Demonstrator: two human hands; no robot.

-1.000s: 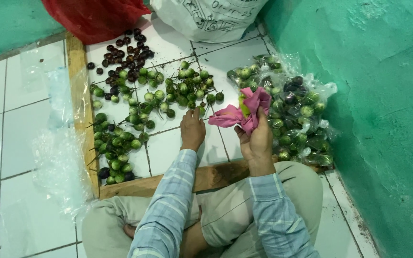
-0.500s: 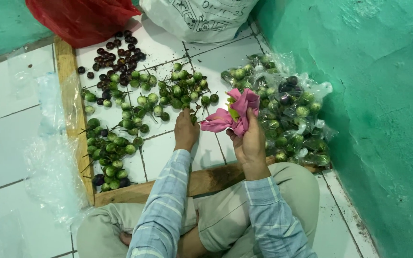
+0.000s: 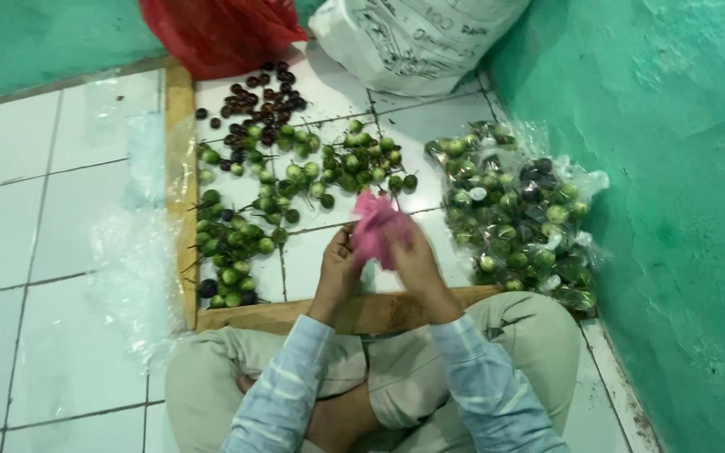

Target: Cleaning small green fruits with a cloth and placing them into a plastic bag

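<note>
While person sits cross-legged on white tiled floor (image 3: pixel 35 243) by green wall (image 3: pixel 690 210), left hand (image 3: pixel 339 270) and right hand (image 3: pixel 411 252) both pinch pink bag (image 3: pixel 372 226) between them. Green fruits (image 3: pixel 295 180) just beyond grip. Hands closer together than before; bag lifted, bunched.

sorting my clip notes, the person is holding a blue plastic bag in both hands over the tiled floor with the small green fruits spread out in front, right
Not quite: the head view shows the plastic bag is pink, not blue. The rest holds: the left hand and right hand both grip it over the tiled floor, with the small green fruits spread out in front.
</note>
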